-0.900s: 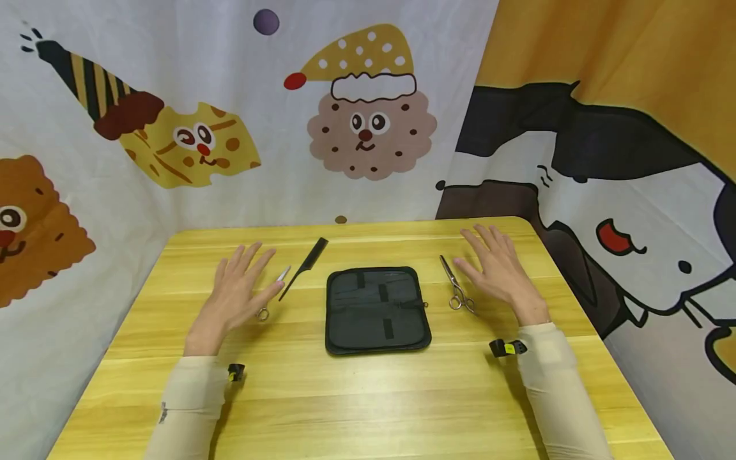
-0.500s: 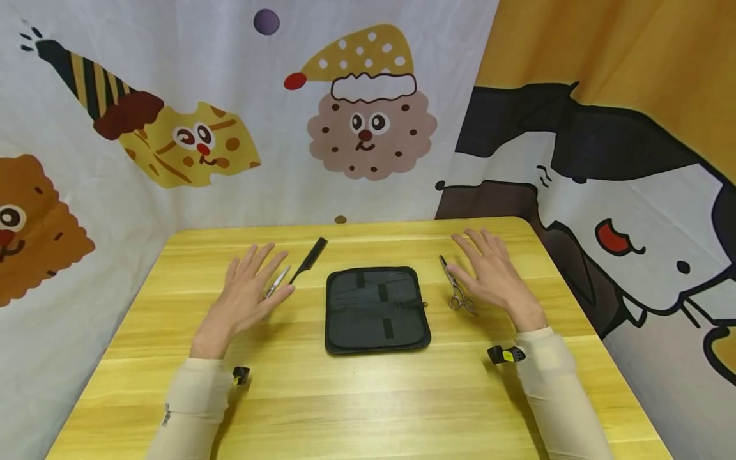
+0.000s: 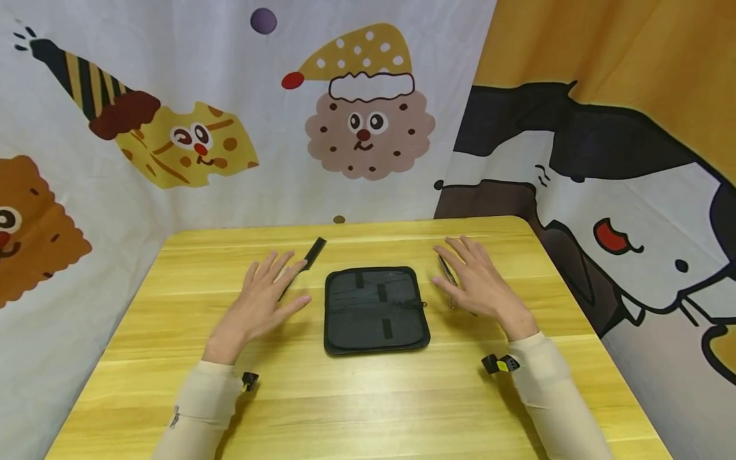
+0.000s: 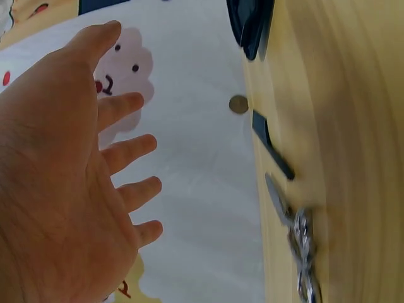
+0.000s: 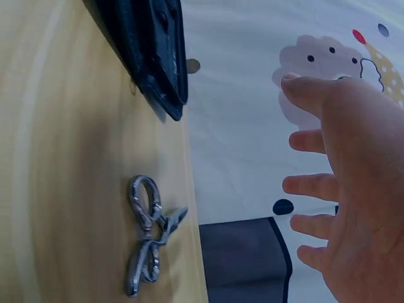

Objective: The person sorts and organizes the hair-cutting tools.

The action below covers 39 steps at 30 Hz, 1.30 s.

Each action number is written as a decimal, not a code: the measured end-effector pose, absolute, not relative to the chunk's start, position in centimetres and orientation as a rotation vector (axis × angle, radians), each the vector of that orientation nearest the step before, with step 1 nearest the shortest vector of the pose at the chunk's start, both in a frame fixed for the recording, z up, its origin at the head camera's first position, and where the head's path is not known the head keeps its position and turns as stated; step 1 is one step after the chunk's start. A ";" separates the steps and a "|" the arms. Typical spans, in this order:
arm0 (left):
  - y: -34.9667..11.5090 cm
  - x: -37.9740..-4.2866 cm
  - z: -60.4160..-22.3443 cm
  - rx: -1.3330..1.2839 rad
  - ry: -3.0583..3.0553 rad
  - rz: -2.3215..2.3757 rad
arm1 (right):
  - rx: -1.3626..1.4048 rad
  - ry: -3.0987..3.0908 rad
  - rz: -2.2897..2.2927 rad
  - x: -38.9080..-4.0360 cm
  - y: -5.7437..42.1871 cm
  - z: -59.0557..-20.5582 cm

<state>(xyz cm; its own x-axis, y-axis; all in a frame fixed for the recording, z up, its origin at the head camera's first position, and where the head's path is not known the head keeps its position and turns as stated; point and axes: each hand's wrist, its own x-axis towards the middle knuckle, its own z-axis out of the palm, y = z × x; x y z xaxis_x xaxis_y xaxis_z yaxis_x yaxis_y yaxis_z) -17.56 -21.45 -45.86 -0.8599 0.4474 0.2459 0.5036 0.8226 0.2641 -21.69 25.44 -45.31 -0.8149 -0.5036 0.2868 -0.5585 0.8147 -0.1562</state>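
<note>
My left hand (image 3: 260, 308) hovers palm down with spread fingers over the table's left side, holding nothing. Beneath it lie a pair of silver scissors (image 4: 300, 230), hidden from the head view, and a black tail comb (image 3: 314, 253), its thin handle partly covered by my fingers. My right hand (image 3: 482, 287) also hovers, fingers extended, above a second pair of silver scissors (image 5: 149, 230); in the head view only the blades and a bit of the handles show. Between the hands, a black zippered tool case (image 3: 376, 313) with elastic loops lies flat, apart from both.
The wooden table (image 3: 368, 402) has its far edge against a white curtain (image 3: 230, 38) printed with cartoon figures. A curtain with an orange and black pattern (image 3: 609, 51) hangs at the right.
Both hands have moved inward toward the case, the left one rightward and the right one leftward. The left scissors have become covered in the head view. The case, comb and right scissors stay put.
</note>
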 end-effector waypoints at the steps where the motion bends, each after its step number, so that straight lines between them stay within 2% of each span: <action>1: -21.2 -17.5 -45.9 -0.755 -2.832 -0.483 | 0.835 -2.769 0.347 -21.6 25.3 -45.4; 19: -16.9 -15.9 -47.3 -0.971 -2.917 -0.410 | 0.893 -2.854 0.323 -20.0 25.1 -47.0; 39: -15.7 -15.3 -48.7 -1.078 -2.962 -0.330 | 0.797 -2.979 0.269 -20.3 26.7 -48.9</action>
